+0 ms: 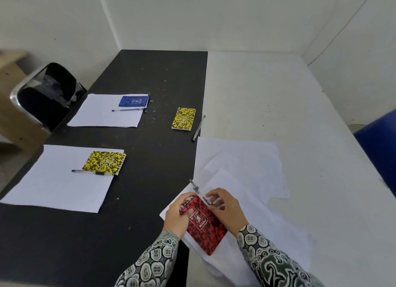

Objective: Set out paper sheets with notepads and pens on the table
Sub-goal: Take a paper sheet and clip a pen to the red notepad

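Observation:
A red spiral notepad (205,228) lies on loose white paper sheets (242,168) near the front. My left hand (177,213) grips its spiral edge. My right hand (225,207) holds a pen (199,191) at the notepad's top. On the black table (150,83) a far sheet (102,113) carries a blue notepad (134,101) and a pen (127,109). A nearer sheet (57,179) carries a yellow notepad (104,162) and a pen (92,172). Another yellow notepad (183,118) lies bare on the table, with a pen (198,128) beside it.
A white table (278,98) adjoins the black one on the right. A black chair (45,91) stands at the left of the black table. A blue object (381,145) shows at the right edge. White walls close off the back.

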`<state>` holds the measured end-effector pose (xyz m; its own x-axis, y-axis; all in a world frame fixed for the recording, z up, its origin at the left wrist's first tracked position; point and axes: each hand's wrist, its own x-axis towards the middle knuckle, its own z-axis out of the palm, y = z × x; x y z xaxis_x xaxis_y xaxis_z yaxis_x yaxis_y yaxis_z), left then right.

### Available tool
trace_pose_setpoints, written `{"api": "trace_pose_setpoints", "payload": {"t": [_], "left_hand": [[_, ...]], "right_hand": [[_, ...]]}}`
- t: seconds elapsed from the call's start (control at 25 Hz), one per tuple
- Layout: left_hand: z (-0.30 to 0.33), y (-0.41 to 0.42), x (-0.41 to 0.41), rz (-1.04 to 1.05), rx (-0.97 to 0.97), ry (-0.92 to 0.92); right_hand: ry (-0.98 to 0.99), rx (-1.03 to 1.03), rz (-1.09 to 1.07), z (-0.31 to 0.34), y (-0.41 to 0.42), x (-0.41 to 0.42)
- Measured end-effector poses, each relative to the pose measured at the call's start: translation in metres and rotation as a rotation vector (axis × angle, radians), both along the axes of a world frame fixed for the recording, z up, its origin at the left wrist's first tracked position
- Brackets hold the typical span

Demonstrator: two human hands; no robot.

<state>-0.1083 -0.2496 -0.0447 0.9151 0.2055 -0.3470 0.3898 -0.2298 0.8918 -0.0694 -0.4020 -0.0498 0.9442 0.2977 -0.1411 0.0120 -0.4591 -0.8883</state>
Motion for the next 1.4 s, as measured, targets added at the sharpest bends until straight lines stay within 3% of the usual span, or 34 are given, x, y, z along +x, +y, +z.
{"api": "trace_pose_setpoints", "payload": {"t": [0.48,0.8,1.2,1.4], "left_hand": [[0.000,0.001,0.001,0.000,-0.012,0.052],[0.005,0.004,0.010,-0.156,0.007,0.116],[0.008,0.002,0.004,-0.071,-0.104,0.129],[0.013,-0.004,0.008,-0.031,-0.122,0.084]], "right_hand": [[0.059,-0.003,0.006,0.001,0.001,0.000],[0.074,0.108,-0.076,0.010,0.005,0.002],[0.142,0.035,0.042,-0.002,-0.016,-0.006],[0.070,0.028,0.058,0.003,-0.021,-0.004]]}}
